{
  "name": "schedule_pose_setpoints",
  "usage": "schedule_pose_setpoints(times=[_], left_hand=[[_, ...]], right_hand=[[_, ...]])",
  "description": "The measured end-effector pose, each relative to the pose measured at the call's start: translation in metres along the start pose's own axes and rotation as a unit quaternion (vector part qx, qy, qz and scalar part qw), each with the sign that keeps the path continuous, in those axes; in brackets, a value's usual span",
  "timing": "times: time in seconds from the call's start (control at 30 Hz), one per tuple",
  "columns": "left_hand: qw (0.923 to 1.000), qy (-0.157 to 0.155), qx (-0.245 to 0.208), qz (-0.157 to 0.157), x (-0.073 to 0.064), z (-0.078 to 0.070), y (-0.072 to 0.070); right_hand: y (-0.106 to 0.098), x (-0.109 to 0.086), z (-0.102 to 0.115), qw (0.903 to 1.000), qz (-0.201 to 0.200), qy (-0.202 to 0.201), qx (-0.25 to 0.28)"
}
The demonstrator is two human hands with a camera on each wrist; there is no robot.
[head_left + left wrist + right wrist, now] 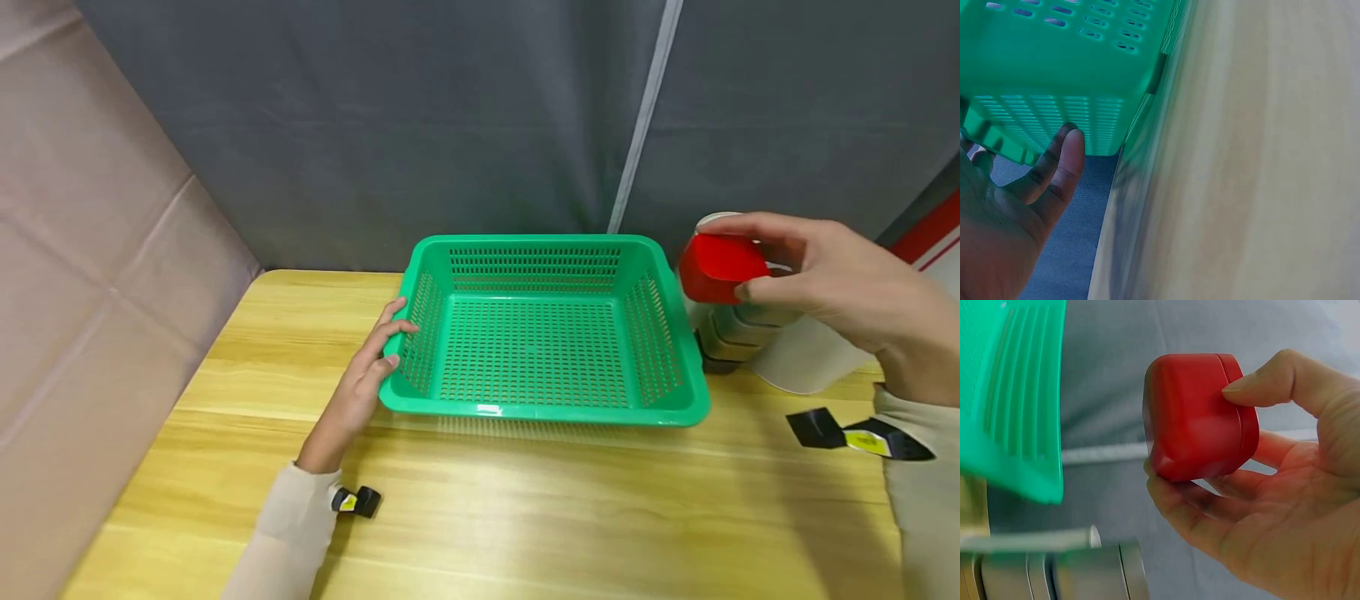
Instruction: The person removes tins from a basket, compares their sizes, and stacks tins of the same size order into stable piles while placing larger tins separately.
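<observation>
My right hand (840,275) holds a small red rounded box (722,267) with a lid seam, above several stacked boxes (738,325) right of the basket. In the right wrist view, the thumb presses one side of the red box (1197,419) and fingers support it from below. A green slotted plastic basket (543,412) stands on the table. At its left rim is my left hand (360,379), its fingers spread and lightly bent over the edge. The left wrist view shows fingers (1063,165) beside the slotted wall; full contact is hard to see.
Behind the stack, a pale cylindrical thing (813,358) lies partly hidden by my right hand. A grey curtain (420,133) hangs behind the wooden table (525,508). At the left is a beige cloth wall (97,250). Something red and white (933,233) stands at the far right.
</observation>
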State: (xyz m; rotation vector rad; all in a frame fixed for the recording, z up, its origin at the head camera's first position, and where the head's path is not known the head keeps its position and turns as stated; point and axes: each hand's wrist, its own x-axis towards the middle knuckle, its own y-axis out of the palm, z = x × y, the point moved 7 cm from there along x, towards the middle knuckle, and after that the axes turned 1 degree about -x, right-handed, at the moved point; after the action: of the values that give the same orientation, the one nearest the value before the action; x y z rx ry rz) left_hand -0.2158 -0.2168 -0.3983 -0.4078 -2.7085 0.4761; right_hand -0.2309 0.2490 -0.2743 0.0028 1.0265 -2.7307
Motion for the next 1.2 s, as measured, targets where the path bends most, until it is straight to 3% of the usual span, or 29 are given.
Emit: schedule_pose_setpoints(times=[0.2,0.67,1.2], left_hand=[[1.0,-0.003,0.001,-0.002,0.0,0.0,0.0],[1.0,0.002,0.001,-0.001,0.0,0.001,0.0],[1.0,0.007,0.003,0.0,0.0,0.0,0.0]], right_hand=[[-0.02,-0.008,-0.023,0.9992,-0.039,-0.006,0.004],[-0.042,-0.01,-0.053,0.9953,-0.093,-0.024,0.012],[-0.042,-0.011,-0.051,0.9956,-0.091,-0.021,0.013]])
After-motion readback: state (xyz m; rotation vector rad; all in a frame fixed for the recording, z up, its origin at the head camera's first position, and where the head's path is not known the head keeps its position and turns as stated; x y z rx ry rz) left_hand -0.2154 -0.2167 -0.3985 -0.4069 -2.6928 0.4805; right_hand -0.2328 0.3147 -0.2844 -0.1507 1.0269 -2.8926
